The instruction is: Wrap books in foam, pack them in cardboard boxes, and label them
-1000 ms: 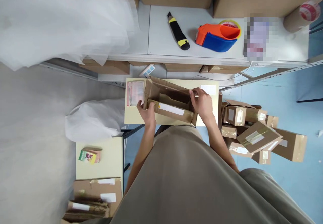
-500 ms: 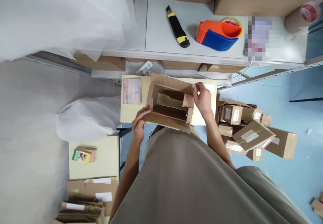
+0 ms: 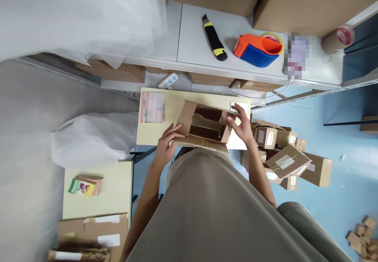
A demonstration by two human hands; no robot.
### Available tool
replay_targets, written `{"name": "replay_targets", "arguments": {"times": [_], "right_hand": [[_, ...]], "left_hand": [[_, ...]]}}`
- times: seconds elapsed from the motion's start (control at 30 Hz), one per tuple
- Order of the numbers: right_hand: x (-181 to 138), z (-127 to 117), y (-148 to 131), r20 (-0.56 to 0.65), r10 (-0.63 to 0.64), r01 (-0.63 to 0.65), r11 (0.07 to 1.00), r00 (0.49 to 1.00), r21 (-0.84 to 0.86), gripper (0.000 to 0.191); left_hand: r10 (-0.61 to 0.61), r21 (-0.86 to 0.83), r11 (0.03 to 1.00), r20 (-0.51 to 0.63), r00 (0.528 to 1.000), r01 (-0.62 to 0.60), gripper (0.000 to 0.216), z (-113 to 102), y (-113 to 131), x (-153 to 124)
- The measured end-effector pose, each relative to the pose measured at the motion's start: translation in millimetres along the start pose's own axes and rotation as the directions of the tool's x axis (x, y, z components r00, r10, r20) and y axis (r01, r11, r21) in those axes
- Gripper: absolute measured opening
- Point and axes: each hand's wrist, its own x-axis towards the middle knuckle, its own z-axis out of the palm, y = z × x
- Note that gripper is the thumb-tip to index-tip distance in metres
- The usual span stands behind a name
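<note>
An open cardboard box (image 3: 208, 138) lies in front of my body on the small pale table, its opening facing up and a pale surface showing within. Its left flap stands folded out, and the near flap hangs toward my body. At the near left corner, my left hand (image 3: 167, 143) grips the cardboard, fingers reaching over the flap. My right hand (image 3: 242, 127) is at the right end with thumb and fingers apart, the thumb touching the box edge. How far its fingertips reach behind the far flap is hard to see.
Behind, a white shelf holds a box cutter (image 3: 214, 37), an orange and blue tape dispenser (image 3: 256, 51) and a tape roll (image 3: 336, 39). A printed packet (image 3: 152, 107) lies left on the pale table (image 3: 173, 96). Stacked cartons (image 3: 288, 161) stand on the right floor.
The box has tilted and shifted slightly right. Its left and far flaps stand differently. My right fingers have spread from a pinch on the far corner, and my left hand has moved right along the corner.
</note>
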Motion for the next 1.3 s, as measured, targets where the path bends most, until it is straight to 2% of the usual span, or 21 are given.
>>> {"name": "replay_targets", "arguments": {"times": [0.1, 0.2, 0.27, 0.33, 0.47, 0.63, 0.73, 0.8, 0.9, 0.97, 1.17, 1.3], "right_hand": [[-16, -13, 8, 0.018, 0.032, -0.032, 0.999, 0.999, 0.016, 0.091], [-30, -20, 14, 0.040, 0.099, -0.094, 0.989, 0.994, -0.118, 0.111], [-35, -19, 15, 0.048, 0.160, -0.148, 0.970, 0.986, -0.192, 0.118], [-36, -12, 14, 0.058, 0.198, -0.183, 0.964, 0.979, -0.195, 0.113], [-26, -1, 10, 0.075, 0.199, -0.194, 0.978, 0.977, -0.072, 0.091], [-16, -11, -2, 0.141, 0.215, -0.237, 0.957, 0.966, 0.165, 0.068], [-16, -17, -6, 0.149, 0.226, -0.255, 0.944, 0.963, 0.211, 0.061], [-18, -15, -5, 0.124, 0.224, -0.246, 0.947, 0.967, 0.206, 0.058], [-20, -4, 3, 0.099, 0.217, -0.231, 0.958, 0.971, 0.169, 0.056], [-21, 5, 10, 0.096, 0.210, -0.223, 0.963, 0.973, 0.152, 0.053], [-25, 24, 16, 0.074, 0.213, -0.221, 0.968, 0.974, 0.117, 0.048], [-27, 27, 13, 0.078, 0.200, -0.207, 0.974, 0.977, 0.088, 0.048]], "left_hand": [[-0.014, -0.030, 0.999, 0.022, 1.000, 0.015, 0.037, -3, 0, 0], [-0.028, -0.079, 0.996, 0.024, 0.999, 0.030, 0.035, -2, 1, 1], [-0.030, -0.094, 0.995, 0.028, 0.999, 0.033, 0.032, 0, 3, 2], [-0.034, -0.086, 0.996, 0.034, 0.999, 0.037, 0.028, 1, 5, 4], [-0.076, -0.006, 0.997, 0.016, 0.997, 0.076, 0.033, 2, 2, 12], [-0.142, 0.141, 0.979, -0.029, 0.989, 0.144, 0.060, 7, -22, 31], [-0.150, 0.150, 0.977, -0.039, 0.988, 0.154, 0.075, 13, -37, 42], [-0.120, 0.163, 0.979, -0.041, 0.992, 0.125, 0.069, 17, -43, 45], [-0.051, 0.209, 0.976, -0.035, 0.998, 0.058, 0.045, 23, -48, 48], [-0.024, 0.229, 0.973, -0.041, 0.999, 0.033, 0.037, 27, -51, 49], [-0.108, 0.216, 0.967, -0.129, 0.986, 0.135, 0.027, 36, -52, 53], [-0.118, 0.152, 0.975, -0.264, 0.957, 0.162, 0.026, 39, -52, 58]]}}
